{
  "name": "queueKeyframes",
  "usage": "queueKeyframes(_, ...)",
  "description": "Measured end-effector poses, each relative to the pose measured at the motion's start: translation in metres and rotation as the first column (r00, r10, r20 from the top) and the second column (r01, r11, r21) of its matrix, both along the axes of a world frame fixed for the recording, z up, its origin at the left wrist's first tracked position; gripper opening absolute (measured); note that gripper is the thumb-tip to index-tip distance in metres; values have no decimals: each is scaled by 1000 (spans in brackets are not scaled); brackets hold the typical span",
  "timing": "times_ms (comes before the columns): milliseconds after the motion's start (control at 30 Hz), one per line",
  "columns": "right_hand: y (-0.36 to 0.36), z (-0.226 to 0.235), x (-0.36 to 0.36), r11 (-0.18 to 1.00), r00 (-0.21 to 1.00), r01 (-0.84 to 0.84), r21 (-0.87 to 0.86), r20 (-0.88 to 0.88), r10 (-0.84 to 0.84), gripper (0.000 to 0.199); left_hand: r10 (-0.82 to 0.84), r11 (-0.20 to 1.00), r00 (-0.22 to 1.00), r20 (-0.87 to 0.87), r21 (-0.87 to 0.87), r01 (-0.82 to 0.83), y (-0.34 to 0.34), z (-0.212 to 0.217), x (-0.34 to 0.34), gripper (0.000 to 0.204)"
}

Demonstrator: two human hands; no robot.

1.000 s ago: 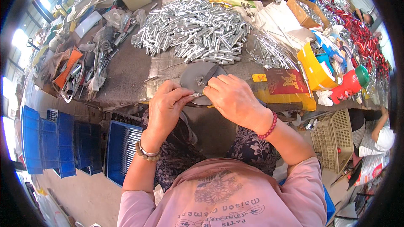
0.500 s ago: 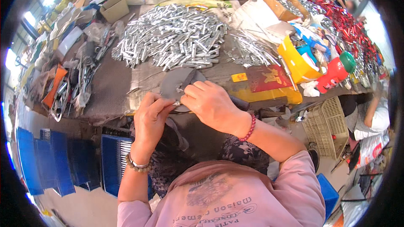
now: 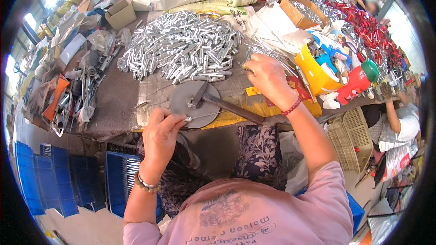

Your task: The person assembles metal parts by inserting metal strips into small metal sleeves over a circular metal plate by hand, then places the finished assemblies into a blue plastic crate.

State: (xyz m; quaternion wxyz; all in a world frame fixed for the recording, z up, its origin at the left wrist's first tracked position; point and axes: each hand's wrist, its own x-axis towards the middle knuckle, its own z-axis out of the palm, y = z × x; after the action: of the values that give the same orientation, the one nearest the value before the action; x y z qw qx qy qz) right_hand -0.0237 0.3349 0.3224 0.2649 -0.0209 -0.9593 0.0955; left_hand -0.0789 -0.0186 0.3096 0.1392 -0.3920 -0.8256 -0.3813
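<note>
My left hand [image 3: 160,131] pinches one end of a thin metal rod [image 3: 202,117] between thumb and fingers. The rod points right across the near part of a round grey plate [image 3: 179,100]. A hammer [image 3: 236,109] lies with its head on that plate and its wooden handle toward the near right. Farther out, my right hand [image 3: 269,76] has its fingers curled together at the near edge of a heap of thin metal rods [image 3: 285,63]; what its fingertips hold, if anything, is hidden. Left of it lies a large pile of short silver metal tubes [image 3: 181,47].
A yellow container [image 3: 313,66] and a red bottle with a green cap [image 3: 359,81] stand at the right. Loose tools [image 3: 77,93] lie at the left. Blue crates [image 3: 120,177] sit below the table's left side. A person [image 3: 399,122] sits at the far right.
My right hand has left my left hand and moved away to the right, over to the thin rods. The hammer and the rod in my left hand are now uncovered.
</note>
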Motion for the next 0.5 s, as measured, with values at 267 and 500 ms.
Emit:
queueKeyframes(267, 4, 1, -9, 980, 992, -120, 157, 44, 114, 5, 15, 1000, 1000, -14, 14, -15, -1, -3, 1, 20)
queueKeyframes(500, 4, 1, 5, 1000, 999, 11, -24, 53, -9, 7, 9, 1000, 998, -55, 15, -8, 0, -5, 0, 21)
